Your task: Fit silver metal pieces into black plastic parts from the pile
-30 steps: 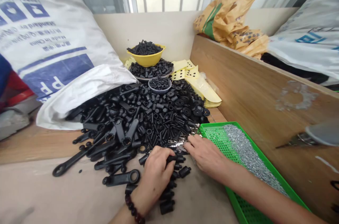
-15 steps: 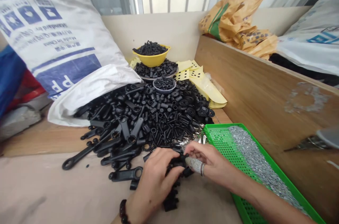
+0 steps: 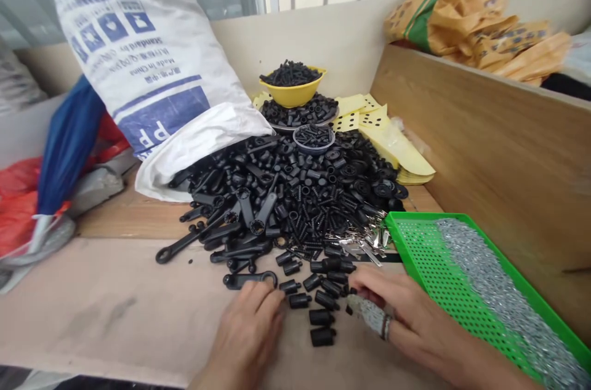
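My left hand rests low on the table with its fingers curled together, their tips partly hidden. Just beyond it lies a black plastic arm with a ringed end. My right hand pinches at the right side of a loose group of black cylindrical plugs. A small black part shows at the tip of its thumb, which wears a pale wrapping with a band. Behind the plugs rises a pile of black plastic parts, with shiny metal clips at its right edge.
A green perforated tray holds small silvery pieces on the right, beside a wooden partition. A white sack spills parts at left. A yellow bowl, a small clear bowl and yellow cards stand behind.
My hands have parted: the left drew away leftward from the plugs, and the right sits at their right side. The plugs between them are now uncovered. The view has shifted left.
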The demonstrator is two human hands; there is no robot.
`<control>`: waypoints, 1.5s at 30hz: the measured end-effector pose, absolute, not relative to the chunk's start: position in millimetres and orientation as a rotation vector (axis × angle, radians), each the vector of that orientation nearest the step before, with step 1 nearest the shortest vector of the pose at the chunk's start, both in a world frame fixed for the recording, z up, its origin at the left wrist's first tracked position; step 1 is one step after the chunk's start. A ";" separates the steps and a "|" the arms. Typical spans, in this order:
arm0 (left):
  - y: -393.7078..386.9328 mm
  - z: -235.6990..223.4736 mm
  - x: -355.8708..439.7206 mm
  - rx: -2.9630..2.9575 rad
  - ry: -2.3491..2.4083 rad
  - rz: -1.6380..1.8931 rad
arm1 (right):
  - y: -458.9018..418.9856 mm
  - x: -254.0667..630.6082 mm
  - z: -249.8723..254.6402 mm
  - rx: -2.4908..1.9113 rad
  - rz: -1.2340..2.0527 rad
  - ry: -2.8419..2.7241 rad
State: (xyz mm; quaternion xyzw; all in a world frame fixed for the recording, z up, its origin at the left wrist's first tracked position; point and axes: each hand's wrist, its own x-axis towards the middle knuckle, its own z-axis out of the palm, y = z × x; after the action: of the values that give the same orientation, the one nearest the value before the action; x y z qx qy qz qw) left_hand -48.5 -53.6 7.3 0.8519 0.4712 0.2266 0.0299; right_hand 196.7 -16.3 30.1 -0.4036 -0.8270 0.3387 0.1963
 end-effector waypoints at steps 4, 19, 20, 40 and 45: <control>-60.2 -5.6 -63.6 2.849 1.522 0.379 | -15.1 192.7 34.0 -1.108 0.990 -2.306; -47.6 17.6 -17.1 0.793 1.195 1.153 | -24.5 182.1 45.3 -0.892 0.903 -1.954; -45.7 21.0 -7.8 0.662 1.134 1.133 | -24.4 181.4 45.7 -0.879 0.887 -1.929; -41.0 6.6 17.8 0.939 1.024 1.034 | -31.2 202.4 32.1 -1.008 0.888 -2.318; -38.4 7.6 12.3 1.377 1.055 0.944 | -30.0 202.4 27.2 -1.060 1.072 -2.298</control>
State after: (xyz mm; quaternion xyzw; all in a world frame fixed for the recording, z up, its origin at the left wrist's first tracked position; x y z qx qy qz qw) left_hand 12.3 -38.4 7.6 0.5819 0.4458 0.3991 0.5508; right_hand 202.4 -30.0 27.2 -0.3781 -0.8201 0.3825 0.1953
